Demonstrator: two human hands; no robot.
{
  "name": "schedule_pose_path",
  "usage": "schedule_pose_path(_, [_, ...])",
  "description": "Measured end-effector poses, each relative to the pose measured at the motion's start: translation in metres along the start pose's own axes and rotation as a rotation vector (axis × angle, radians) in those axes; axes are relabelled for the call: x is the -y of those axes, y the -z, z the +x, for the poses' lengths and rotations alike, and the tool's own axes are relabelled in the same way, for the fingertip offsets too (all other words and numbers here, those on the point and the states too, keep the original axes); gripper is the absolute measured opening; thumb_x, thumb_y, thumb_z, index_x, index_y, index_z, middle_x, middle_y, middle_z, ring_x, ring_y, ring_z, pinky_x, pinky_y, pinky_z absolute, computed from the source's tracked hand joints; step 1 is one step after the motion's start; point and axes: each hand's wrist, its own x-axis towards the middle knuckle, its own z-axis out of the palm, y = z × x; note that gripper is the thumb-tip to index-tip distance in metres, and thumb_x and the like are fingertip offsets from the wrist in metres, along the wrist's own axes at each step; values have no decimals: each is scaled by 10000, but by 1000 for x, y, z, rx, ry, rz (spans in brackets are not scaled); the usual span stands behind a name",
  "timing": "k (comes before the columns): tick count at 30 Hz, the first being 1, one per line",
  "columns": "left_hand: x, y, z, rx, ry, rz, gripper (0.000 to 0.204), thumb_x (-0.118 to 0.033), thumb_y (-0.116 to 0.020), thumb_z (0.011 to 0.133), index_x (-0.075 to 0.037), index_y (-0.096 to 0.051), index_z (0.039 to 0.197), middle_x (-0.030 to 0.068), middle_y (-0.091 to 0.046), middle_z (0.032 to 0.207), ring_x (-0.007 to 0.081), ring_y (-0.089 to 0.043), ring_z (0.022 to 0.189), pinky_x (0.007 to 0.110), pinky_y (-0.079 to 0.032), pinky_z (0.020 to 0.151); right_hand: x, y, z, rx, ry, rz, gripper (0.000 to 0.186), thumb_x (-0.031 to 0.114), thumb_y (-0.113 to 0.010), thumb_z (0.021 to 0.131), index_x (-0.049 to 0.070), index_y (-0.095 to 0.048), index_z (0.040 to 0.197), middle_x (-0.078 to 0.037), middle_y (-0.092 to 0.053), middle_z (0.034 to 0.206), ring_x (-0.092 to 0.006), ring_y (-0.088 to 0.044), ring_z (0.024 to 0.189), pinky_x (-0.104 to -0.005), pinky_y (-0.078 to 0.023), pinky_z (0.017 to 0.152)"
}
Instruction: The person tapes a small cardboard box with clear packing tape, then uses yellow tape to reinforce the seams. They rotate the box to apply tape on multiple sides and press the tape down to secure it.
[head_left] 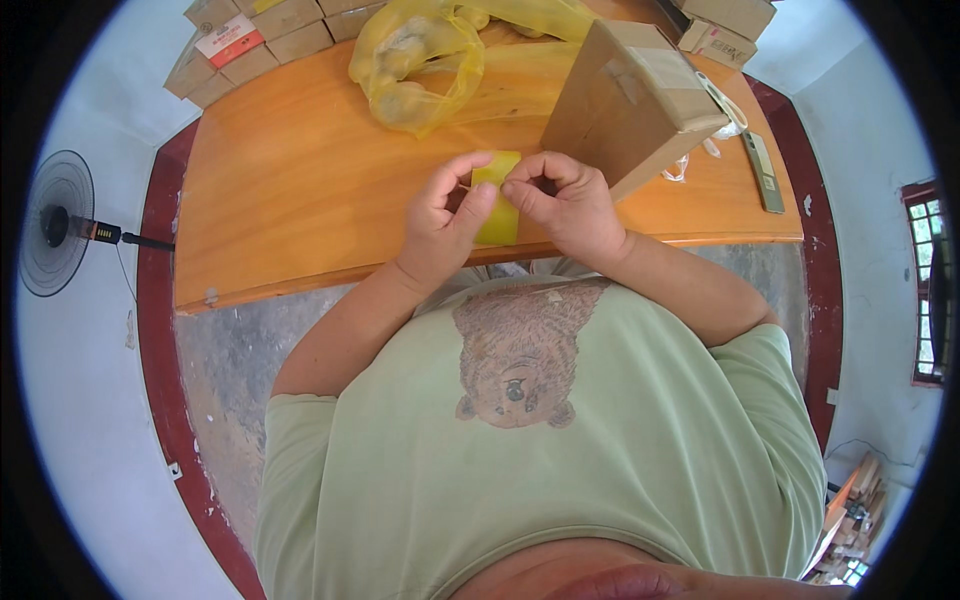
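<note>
Near the table's front edge, both my hands are at a yellow strip [495,229] of thin, flat material that hangs upright between them. My left hand [447,215] grips its left edge, with the thumb on the near side and the fingers curled behind. My right hand [575,208] pinches the upper right edge between thumb and bent index finger. Whether the strip is paper or plastic I cannot tell. Just beyond my right hand, a tall brown cardboard box [625,105] stands on the orange wooden table [290,190].
A yellow see-through plastic bag [455,95] with round pale things lies farther back. Small cardboard boxes [295,45] are stacked at the far left, others [720,42] at the far right. A long grey-green object [763,173] lies by the right edge. A fan [57,224] stands left.
</note>
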Motion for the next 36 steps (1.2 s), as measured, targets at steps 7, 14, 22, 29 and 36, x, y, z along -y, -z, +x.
schedule_pose_path(7, [1,18,13,29,-91,157,85,-47,-601,873,-11,-602,951,3,-512,949,57,-493,801,191,-414,682,2,-1,2,-12,-41,21,110,96,-639,862,-2,-616,817,13,-584,740,-48,-499,685,-211,-441,610])
schedule_pose_path(14, [-13,18,14,32,-129,174,51,-1,-628,816,-13,-603,859,43,-481,1021,72,-504,808,197,-420,676,8,0,1,51,-79,3,129,102,-629,867,-18,-614,822,-3,-587,727,-62,-501,685,-229,-445,619])
schedule_pose_path(22, [-9,18,12,14,38,-73,302,1,-628,807,-24,-485,1071,47,-519,974,60,-536,722,201,-453,581,9,1,3,66,-111,-7,140,113,-614,875,-18,-616,825,-5,-586,719,-67,-498,683,-236,-443,617])
schedule_pose_path(29, [-20,20,7,68,68,6,357,9,-621,812,-31,-440,1117,11,-528,843,47,-520,651,182,-423,532,6,2,5,65,-160,8,156,125,-613,875,-20,-614,818,-3,-579,710,-65,-484,671,-238,-438,606])
schedule_pose_path(36, [-34,23,8,99,-166,357,189,8,-646,790,-26,-574,961,28,-565,770,70,-515,595,207,-423,507,7,6,7,111,-197,3,187,152,-609,874,-24,-615,812,-9,-577,700,-67,-480,663,-249,-434,593])
